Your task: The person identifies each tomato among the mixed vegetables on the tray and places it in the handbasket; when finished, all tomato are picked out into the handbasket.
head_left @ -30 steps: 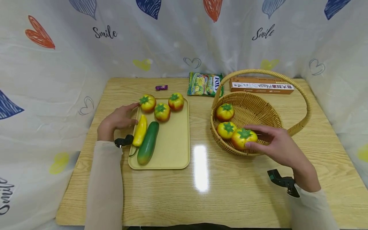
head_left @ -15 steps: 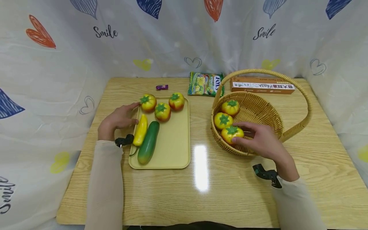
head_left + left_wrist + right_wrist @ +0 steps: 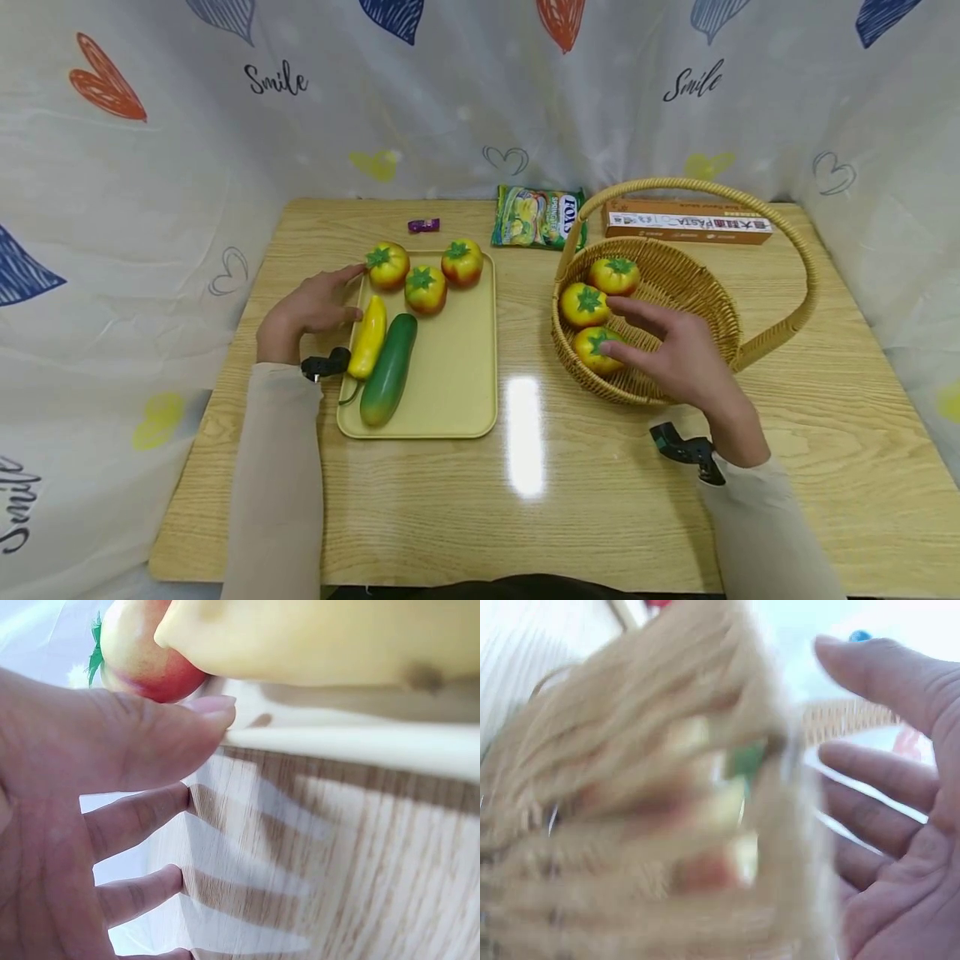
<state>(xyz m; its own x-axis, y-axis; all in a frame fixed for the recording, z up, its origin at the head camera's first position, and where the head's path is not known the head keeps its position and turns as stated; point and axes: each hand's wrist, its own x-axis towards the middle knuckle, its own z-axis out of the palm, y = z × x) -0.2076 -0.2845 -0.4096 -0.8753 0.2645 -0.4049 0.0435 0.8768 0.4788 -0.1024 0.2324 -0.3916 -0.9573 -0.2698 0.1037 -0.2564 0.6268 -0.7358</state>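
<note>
My right hand [image 3: 678, 354] is over the front of the wicker basket [image 3: 708, 304], its fingers and thumb spread with nothing held. Close at its thumb sits a yellow-red toy tomato [image 3: 594, 350] with a green leafy top. Two others, a middle tomato [image 3: 585, 305] and a back tomato [image 3: 615, 277], line the basket's left side. At the left edge of the yellow tray [image 3: 457, 375] my left hand [image 3: 311, 308] rests with fingers extended. Its fingertips are right by a tray tomato [image 3: 387, 267], its thumb beside a yellow pepper [image 3: 368, 337]. A green cucumber [image 3: 388, 371] lies alongside.
Two more tomatoes [image 3: 425, 290] sit in the tray's far part. Behind stand a green snack bag [image 3: 536, 217], a pasta box [image 3: 686, 223] and a small purple packet [image 3: 423, 225]. The basket's tall handle [image 3: 806, 275] arches above its right side.
My right hand moved left with a tomato, set it against the basket's front left wall and let go. The other basket tomatoes shifted. My left hand stayed in place.
</note>
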